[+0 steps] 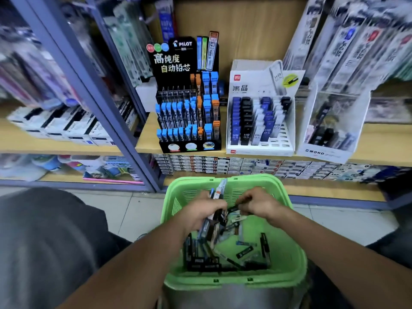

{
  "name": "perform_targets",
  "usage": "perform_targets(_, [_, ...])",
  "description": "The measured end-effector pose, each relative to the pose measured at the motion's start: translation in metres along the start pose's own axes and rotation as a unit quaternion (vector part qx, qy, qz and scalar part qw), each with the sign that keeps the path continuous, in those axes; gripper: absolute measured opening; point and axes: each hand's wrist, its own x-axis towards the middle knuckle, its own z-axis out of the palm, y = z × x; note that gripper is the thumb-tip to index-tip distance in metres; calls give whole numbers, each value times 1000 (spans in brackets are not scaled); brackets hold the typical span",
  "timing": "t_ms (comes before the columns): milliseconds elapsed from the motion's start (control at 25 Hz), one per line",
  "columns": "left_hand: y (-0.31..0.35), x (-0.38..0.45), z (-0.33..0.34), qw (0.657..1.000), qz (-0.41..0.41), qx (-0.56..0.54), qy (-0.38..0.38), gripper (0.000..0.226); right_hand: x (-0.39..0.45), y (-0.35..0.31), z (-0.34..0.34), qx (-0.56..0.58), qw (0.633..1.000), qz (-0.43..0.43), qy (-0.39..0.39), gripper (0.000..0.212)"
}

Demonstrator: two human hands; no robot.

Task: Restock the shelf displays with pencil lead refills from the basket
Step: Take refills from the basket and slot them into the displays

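Over the green basket (287,259), both hands low inside its rim. Left hand (200,214) at the basket's far-left part, fingers curled tight round a bundle of lead refills (213,216); tops of the bundle sticking up past the knuckles toward the basket's far wall, lower ends pointing down into the basket. Right hand (258,204) at the basket's far-right part, just beside the left, fingers bent and drawn together, pinching a dark refill case (234,208) at its end; exact fingertip placement blurred, cannot tell more. On the basket's floor, nearer than the hands, a loose heap of refill cases (225,253), mostly black, some clear, lying crosswise over one another. Beyond the basket, on the wooden shelf (379,150): black Pilot display (188,108) straight behind the basket's left side, rows partly filled with blue- and orange-capped tubes; white display (260,112) behind the basket's right side, blue, black and white cases in its left slots, front-right slots bare; Mono display (332,121) farther right.
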Motion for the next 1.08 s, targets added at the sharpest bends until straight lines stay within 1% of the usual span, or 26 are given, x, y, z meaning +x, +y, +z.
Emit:
perform_targets(120, [22,-13,-5,1000,11,-21,3,40,-10,-19,-12,72,997,-27,24,26])
perform_targets(160, [25,-13,-6,1000,16,-23,9,45,-13,-23,-15,90,995,-35,28,26])
perform_targets(240, [33,-11,-9,999,25,3,30,68,-18,-30,-17,103,993,-54,27,27])
perform_targets(280, [35,-8,-11,999,29,15,41,75,-20,-33,-18,104,992,-62,27,29])
perform_targets(320, [41,-12,-11,998,36,20,50,75,-22,-34,-20,110,991,-70,29,31])
perform_targets(360, [50,-24,-10,997,44,31,52,67,-25,-36,-21,121,989,-79,29,32])
perform_targets(480, [70,-45,-10,993,74,63,67,25,-32,-47,-31,157,980,-122,20,33])
perform_targets(520, [78,-49,-13,991,88,72,68,20,-34,-54,-36,162,976,-141,19,32])
perform_targets(640, [103,-60,-16,987,137,71,46,15,-43,-77,-50,192,961,-199,24,29])
perform_targets(720, [117,-66,-16,984,159,72,25,16,-51,-85,-58,195,955,-220,24,28])
perform_targets(800, [128,-69,-14,982,169,81,-2,16,-58,-88,-67,204,954,-220,25,28])
perform_targets(920, [143,-77,-10,985,158,66,-24,13,-56,-92,-80,230,950,-208,30,25])
perform_targets(1080, [162,-80,-4,990,137,18,-5,18,-45,-99,-95,250,948,-194,33,23])
